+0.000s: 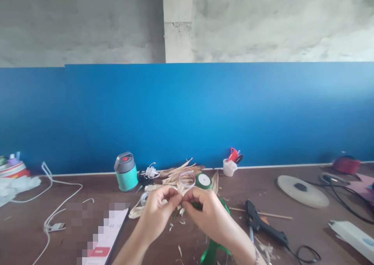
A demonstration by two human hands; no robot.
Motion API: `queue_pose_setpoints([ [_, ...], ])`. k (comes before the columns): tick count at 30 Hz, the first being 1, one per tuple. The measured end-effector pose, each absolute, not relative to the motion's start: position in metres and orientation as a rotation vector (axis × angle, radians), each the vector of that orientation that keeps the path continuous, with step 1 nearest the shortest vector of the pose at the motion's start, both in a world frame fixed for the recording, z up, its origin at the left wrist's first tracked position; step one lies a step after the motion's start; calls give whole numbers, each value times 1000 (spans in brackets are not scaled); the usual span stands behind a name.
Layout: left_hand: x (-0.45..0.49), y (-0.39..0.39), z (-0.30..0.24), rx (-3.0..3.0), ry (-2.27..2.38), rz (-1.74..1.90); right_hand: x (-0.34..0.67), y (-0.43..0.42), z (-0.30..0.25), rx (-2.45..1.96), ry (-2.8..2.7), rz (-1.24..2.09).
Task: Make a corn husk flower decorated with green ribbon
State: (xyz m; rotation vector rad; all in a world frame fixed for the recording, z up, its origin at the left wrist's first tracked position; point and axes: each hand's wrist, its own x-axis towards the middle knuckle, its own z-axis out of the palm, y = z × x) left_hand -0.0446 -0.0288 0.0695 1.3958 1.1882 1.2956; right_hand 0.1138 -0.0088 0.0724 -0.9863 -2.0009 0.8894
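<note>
My left hand [159, 210] and my right hand [204, 206] meet over the brown table [306, 234], fingers pinched together on a thin clear loop of ribbon or tape [187, 179] that stands up between them. Pale dried husk strips [178, 169] lie just behind the hands. A roll of green ribbon [203, 180] rests behind my right hand, and a green ribbon tail [212, 251] runs down under my right wrist.
A teal flask [126, 172], white charger and cables [55, 206], a black glue gun [261, 222] with a wooden stick, a white cup of tools [230, 164], a white round lid [302, 190], a red bowl [346, 164] and a white box [352, 237] lie around. A blue panel backs the table.
</note>
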Motion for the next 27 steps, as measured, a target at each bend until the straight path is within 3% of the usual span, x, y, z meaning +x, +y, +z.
queue_pose_setpoints([
  [11, -48, -30, 72, 1345, 1076, 1345, 106, -2, 66, -852, -1667, 1458],
  [23, -46, -26, 64, 1193, 966, 1314, 103, 0, 65, -839, -1631, 1462],
  [27, -46, -28, 66, 1201, 921, 1298, 103, 1, 65, -791, -1556, 1606],
])
